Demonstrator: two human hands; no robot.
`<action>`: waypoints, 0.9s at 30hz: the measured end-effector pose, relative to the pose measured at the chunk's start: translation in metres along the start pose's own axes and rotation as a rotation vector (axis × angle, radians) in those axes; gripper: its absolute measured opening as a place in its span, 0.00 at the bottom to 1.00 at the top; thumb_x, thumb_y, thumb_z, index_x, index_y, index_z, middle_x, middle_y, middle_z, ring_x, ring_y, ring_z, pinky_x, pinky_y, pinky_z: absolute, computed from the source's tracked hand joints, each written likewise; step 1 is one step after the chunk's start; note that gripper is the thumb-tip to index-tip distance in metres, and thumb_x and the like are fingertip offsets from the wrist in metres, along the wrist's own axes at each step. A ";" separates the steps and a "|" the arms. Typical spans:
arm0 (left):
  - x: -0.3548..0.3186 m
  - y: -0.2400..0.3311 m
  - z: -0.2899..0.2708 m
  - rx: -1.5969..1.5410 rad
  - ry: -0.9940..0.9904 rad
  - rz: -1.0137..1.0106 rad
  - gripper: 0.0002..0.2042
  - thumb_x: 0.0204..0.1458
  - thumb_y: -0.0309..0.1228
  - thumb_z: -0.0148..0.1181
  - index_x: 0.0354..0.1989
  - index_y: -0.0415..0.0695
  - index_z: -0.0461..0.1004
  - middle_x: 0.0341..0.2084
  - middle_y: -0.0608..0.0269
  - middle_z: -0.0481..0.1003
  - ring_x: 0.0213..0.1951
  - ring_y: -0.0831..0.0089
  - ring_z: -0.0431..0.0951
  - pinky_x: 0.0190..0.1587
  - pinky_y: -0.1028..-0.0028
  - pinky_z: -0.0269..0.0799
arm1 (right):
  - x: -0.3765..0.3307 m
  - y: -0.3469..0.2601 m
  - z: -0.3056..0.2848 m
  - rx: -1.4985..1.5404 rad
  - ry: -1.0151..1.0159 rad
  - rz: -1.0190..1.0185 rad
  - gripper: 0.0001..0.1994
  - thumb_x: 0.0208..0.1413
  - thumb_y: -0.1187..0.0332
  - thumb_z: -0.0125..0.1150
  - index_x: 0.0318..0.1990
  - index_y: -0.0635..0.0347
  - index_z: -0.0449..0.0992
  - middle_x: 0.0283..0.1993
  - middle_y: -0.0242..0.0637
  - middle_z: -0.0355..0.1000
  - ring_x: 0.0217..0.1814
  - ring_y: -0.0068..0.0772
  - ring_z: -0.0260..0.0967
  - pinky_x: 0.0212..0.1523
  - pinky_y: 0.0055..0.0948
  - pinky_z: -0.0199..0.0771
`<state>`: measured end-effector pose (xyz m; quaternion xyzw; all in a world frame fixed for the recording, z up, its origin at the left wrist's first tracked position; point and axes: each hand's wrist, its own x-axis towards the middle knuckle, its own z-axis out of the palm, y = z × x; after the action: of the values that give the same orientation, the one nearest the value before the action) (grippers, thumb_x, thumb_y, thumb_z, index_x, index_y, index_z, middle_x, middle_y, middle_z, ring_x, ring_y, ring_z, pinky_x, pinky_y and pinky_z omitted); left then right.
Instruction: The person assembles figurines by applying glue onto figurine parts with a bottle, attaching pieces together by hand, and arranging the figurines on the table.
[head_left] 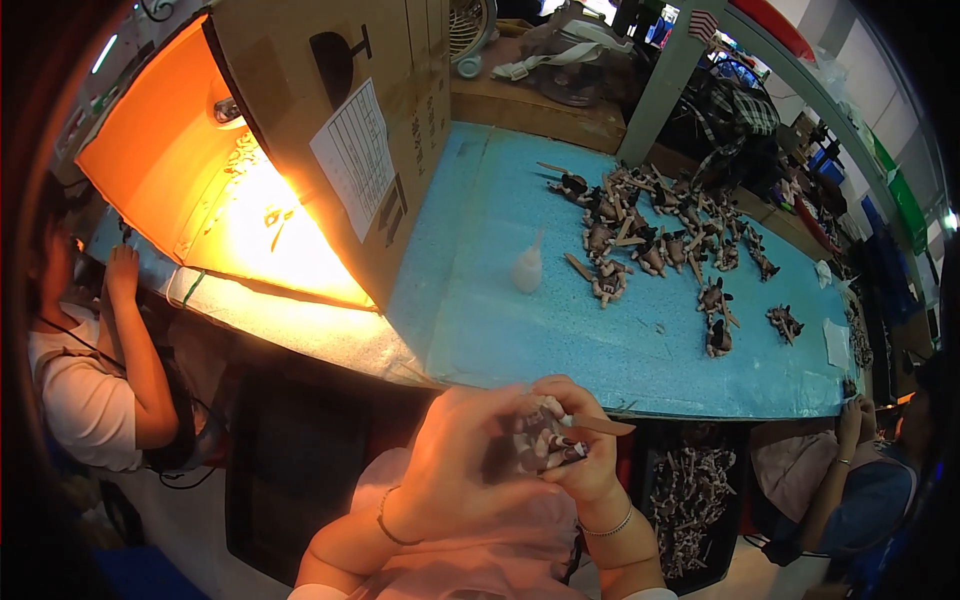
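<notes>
Above my lap, just in front of the table's near edge, I hold a small brown and pale figurine [545,440] between both hands. My left hand [455,455] curls round it from the left, its fingers closed at the figurine's upper side and slightly smeared by motion. My right hand [590,465] grips it from the right, thumb and fingers closed about it. A flat wooden stick [603,426] juts out to the right past my right fingers. The hands hide part of the figurine.
Several similar figurines with sticks [650,255] lie on the blue tabletop [470,340], near a small white squeeze bottle [527,270]. At left stands a cardboard box [395,130] lit orange inside. A black tray of parts [692,510] sits below, right. Co-workers [95,390] sit at both sides.
</notes>
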<state>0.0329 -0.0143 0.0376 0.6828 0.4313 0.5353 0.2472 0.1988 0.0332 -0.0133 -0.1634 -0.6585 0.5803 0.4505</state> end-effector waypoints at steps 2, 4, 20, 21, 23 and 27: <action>-0.002 -0.005 0.002 -0.085 0.068 -0.001 0.38 0.29 0.40 0.74 0.52 0.41 0.65 0.37 0.60 0.70 0.33 0.67 0.69 0.35 0.71 0.68 | 0.002 -0.005 0.010 0.200 0.095 0.036 0.32 0.42 0.58 0.69 0.51 0.67 0.64 0.53 0.42 0.60 0.53 0.36 0.59 0.51 0.33 0.63; 0.002 -0.001 -0.003 -0.012 -0.002 0.071 0.39 0.29 0.39 0.74 0.52 0.40 0.62 0.38 0.59 0.70 0.31 0.73 0.68 0.34 0.75 0.66 | -0.001 -0.014 0.019 0.302 0.148 0.108 0.31 0.42 0.57 0.68 0.50 0.67 0.65 0.53 0.43 0.60 0.53 0.37 0.59 0.50 0.32 0.63; 0.004 -0.001 0.001 -0.146 -0.081 0.205 0.30 0.34 0.24 0.67 0.50 0.38 0.64 0.44 0.54 0.70 0.43 0.58 0.72 0.44 0.67 0.67 | -0.004 -0.060 0.008 -0.764 0.167 -0.353 0.23 0.35 0.71 0.72 0.41 0.58 0.67 0.44 0.44 0.66 0.42 0.37 0.67 0.40 0.32 0.71; 0.004 -0.001 0.002 -0.149 -0.084 0.206 0.30 0.34 0.24 0.67 0.50 0.38 0.64 0.44 0.54 0.70 0.43 0.58 0.72 0.44 0.67 0.67 | -0.005 -0.063 0.007 -0.808 0.150 -0.377 0.23 0.35 0.72 0.72 0.41 0.57 0.68 0.44 0.43 0.66 0.41 0.37 0.67 0.39 0.31 0.70; 0.005 -0.002 0.003 -0.183 -0.087 0.236 0.28 0.33 0.24 0.67 0.48 0.39 0.65 0.45 0.53 0.70 0.44 0.58 0.71 0.43 0.68 0.66 | -0.008 -0.066 0.008 -0.875 0.146 -0.412 0.21 0.34 0.73 0.70 0.40 0.52 0.70 0.44 0.40 0.67 0.40 0.37 0.68 0.37 0.32 0.69; 0.002 -0.005 0.007 -0.190 -0.110 0.220 0.27 0.32 0.23 0.65 0.46 0.40 0.66 0.46 0.53 0.70 0.45 0.59 0.70 0.43 0.69 0.65 | -0.009 -0.068 -0.005 -0.957 0.070 -0.521 0.25 0.31 0.72 0.70 0.44 0.58 0.73 0.46 0.41 0.68 0.41 0.35 0.69 0.38 0.29 0.68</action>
<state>0.0377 -0.0095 0.0322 0.7278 0.2873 0.5592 0.2740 0.2287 0.0112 0.0446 -0.2007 -0.8524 0.0789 0.4763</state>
